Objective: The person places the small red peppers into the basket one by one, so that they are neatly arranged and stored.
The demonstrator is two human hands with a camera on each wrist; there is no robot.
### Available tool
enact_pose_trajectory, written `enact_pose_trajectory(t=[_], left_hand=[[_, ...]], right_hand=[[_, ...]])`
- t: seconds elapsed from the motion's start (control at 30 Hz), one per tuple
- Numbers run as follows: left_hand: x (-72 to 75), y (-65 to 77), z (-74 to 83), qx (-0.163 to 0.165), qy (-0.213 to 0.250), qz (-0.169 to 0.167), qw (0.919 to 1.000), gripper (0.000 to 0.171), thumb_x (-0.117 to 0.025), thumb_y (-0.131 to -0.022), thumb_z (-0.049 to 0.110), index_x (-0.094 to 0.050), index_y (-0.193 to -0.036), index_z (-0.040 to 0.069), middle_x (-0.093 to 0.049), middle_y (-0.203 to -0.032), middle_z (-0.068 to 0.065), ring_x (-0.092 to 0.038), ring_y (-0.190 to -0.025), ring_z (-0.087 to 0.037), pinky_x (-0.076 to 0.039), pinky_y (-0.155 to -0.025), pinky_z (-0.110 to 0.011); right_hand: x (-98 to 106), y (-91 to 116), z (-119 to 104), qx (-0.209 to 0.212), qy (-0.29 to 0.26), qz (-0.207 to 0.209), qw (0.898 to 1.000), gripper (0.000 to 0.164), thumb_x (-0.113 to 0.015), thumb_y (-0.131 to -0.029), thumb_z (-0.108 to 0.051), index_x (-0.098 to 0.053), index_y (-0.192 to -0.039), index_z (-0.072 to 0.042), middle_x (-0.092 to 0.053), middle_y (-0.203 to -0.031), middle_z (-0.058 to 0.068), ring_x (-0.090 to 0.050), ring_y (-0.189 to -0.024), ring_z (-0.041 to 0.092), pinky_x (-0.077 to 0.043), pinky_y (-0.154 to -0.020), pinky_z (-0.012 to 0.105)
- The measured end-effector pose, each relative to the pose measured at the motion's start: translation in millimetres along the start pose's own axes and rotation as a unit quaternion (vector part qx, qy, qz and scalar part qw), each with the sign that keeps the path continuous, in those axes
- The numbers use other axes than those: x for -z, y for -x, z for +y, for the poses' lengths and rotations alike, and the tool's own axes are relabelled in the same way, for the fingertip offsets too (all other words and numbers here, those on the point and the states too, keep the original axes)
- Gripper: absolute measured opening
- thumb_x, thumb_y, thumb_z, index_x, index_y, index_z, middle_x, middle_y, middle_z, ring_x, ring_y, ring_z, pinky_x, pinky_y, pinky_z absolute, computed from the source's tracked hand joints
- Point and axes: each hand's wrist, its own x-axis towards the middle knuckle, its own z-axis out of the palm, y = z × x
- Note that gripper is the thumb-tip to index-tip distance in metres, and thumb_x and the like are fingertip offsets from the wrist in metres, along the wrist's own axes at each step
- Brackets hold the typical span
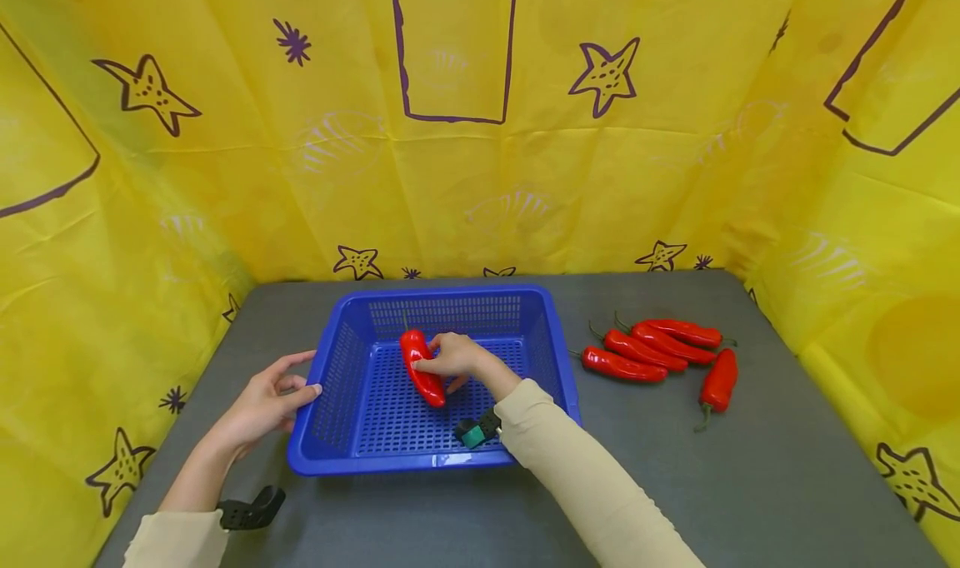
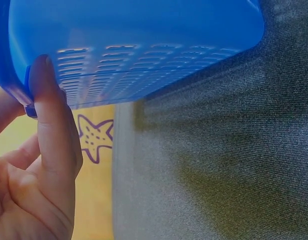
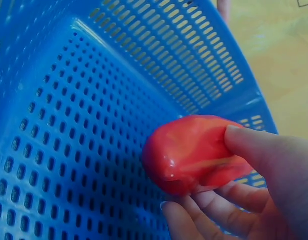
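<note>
Right hand (image 1: pixel 457 356) pinches red pepper (image 1: pixel 415 354), thumb and fingers parted by its thickness. Pepper inside blue basket (image 1: pixel 390 466); floor contact unclear. Long axis: green stem (image 1: pixel 406 321) beyond right fingers, tip nearer wearer. Left hand (image 1: pixel 266 397) farther off, gripping basket rim. Pepper glossy, tapered; basket plastic, slotted. Five peppers (image 1: pixel 647 353) right of right fingers, on grey woven-looking tabletop (image 1: pixel 750 485).

Cloth (image 1: pixel 637 193): yellow, hanging far, left and right
Starfish prints (image 1: pixel 606 77): dark-outlined, spotted, on all three sides
Purple-edged rectangle (image 1: pixel 455 47): far middle, high up
Tabletop (image 1: pixel 787 476): dark grey, far edge meeting the cloth
</note>
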Motion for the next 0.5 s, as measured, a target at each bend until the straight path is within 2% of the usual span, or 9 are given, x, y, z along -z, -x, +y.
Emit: enact_pose_trajectory(t=[0.3, 0.5], left_hand=[[0.4, -0.1, 0.8, 0.004, -0.001, -0.002, 1.0, 0.071, -0.062, -0.089, 0.023, -0.021, -0.144, 0.01, -0.055, -0.095, -0.02, -0.065, -0.075, -0.027, -0.056, -0.065, -0.046], [0.9, 0.2, 0.9, 0.001, 0.0, -0.005, 1.0, 0.071, -0.062, -0.089, 0.024, -0.021, -0.144, 0.009, -0.055, -0.093, -0.02, -0.065, -0.075, -0.027, -0.056, -0.064, -0.046]], right_hand=[[-12, -8, 1, -0.026, -0.013, -0.017, 0.999, 0.047, -0.065, -0.086, -0.028, -0.049, -0.12, 0.001, -0.062, -0.09, 0.01, -0.063, -0.073, 0.02, -0.057, -0.062, 0.036], [-19, -14, 2, -0.036, -0.024, -0.027, 0.999, 0.037, -0.064, -0.086, -0.027, -0.054, -0.109, 0.0, -0.061, -0.084, 0.008, -0.063, -0.069, 0.019, -0.057, -0.063, 0.035]])
